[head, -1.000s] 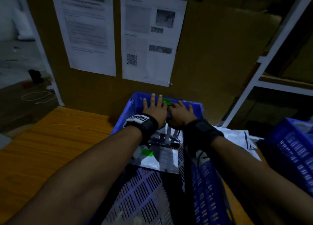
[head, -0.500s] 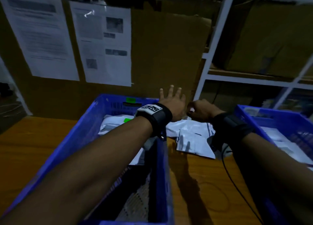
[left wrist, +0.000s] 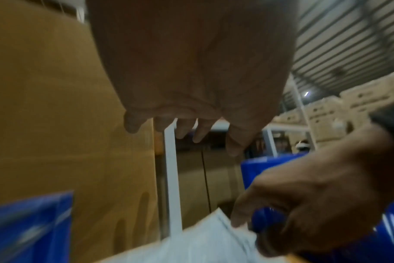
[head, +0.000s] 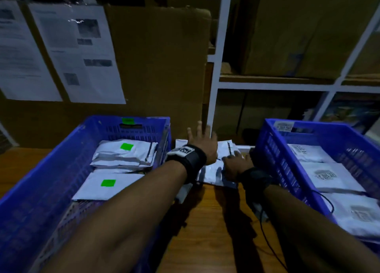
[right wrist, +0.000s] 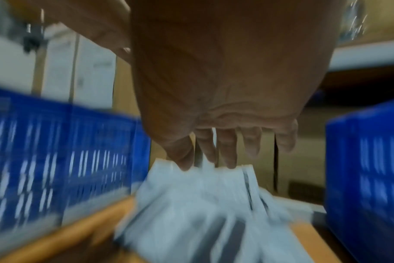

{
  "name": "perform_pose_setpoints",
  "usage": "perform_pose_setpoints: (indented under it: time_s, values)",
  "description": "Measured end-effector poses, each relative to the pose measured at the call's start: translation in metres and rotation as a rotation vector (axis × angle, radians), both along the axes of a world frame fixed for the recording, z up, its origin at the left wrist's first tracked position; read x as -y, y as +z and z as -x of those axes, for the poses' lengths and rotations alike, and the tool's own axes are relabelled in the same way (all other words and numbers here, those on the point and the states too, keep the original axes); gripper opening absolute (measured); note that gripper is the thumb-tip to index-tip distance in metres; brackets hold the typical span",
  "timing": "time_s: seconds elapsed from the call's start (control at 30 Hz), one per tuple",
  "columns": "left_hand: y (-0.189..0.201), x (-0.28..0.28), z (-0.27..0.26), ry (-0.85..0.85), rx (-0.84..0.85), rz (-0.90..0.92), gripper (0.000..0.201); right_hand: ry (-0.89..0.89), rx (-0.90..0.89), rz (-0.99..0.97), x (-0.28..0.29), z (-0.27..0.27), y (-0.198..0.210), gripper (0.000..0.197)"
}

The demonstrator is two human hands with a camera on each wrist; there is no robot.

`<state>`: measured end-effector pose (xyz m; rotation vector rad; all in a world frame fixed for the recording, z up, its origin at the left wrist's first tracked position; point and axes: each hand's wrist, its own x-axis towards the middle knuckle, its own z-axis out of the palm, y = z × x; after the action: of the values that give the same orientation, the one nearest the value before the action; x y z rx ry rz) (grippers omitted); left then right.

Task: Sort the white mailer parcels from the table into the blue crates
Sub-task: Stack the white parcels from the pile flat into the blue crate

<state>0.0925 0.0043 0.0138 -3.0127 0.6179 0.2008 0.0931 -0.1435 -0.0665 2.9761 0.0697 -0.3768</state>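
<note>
Reaching left hand (head: 202, 144) splayed, right hand (head: 236, 164) fingertips touching crinkled white mailers (head: 211, 172), slatted blue crates (head: 86, 128)

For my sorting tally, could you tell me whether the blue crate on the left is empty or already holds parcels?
Not empty: the left blue crate holds white parcels, two showing green stickers, with bare floor nearer the camera.
</note>
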Motion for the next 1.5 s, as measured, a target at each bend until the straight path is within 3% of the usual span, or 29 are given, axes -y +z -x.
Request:
perform_pose_setpoints:
  time_s: [0.17, 0.4, 0.57, 0.77, 0.87, 0.93, 1.0, 1.03, 1.2, 1.37, 1.5]
  values:
    - [-0.065, 0.001, -0.008, 0.068, 0.022, -0.136, 0.080, 0.045, -0.041, -0.088, 0.004, -0.006, -0.039, 0.052]
    - [-0.119, -0.011, -0.008, 0.153, 0.025, -0.204, 0.082, 0.123, 0.106, -0.121, 0.004, -0.024, -0.064, 0.070]
    - [-0.133, -0.018, -0.011, 0.157, 0.067, -0.183, 0.078, 0.124, 0.205, -0.145, 0.004, -0.031, -0.056, 0.070]
    - [-0.130, -0.015, -0.014, 0.149, 0.205, -0.071, 0.087, 0.174, 0.240, -0.115, 0.004, -0.023, -0.043, 0.046]
    - [-0.121, -0.013, -0.017, 0.122, 0.186, -0.077, 0.094, 0.274, 0.294, -0.056, 0.005, -0.017, -0.039, 0.054]
    - [-0.114, -0.013, -0.012, 0.068, 0.147, -0.098, 0.073, 0.317, 0.300, -0.003, 0.005, -0.010, -0.038, 0.060]
    - [-0.113, -0.014, -0.001, -0.012, 0.133, -0.133, 0.044, 0.311, 0.306, 0.014, 0.004, -0.001, -0.041, 0.054]
    - [-0.115, -0.014, 0.006, -0.048, 0.122, -0.164, 0.040, 0.302, 0.305, 0.011, 0.002, 0.005, -0.044, 0.053]
    - [-0.142, -0.013, 0.048, -0.047, -0.103, -0.254, 0.064, 0.246, 0.303, -0.020, -0.007, 0.050, -0.071, 0.039]
    - [-0.154, -0.015, 0.073, -0.034, -0.118, -0.254, 0.082, 0.206, 0.243, -0.009, -0.013, 0.104, -0.094, 0.061]
    - [-0.156, -0.011, 0.088, -0.046, -0.118, -0.209, 0.094, 0.218, 0.210, -0.072, -0.012, 0.128, -0.100, 0.064]
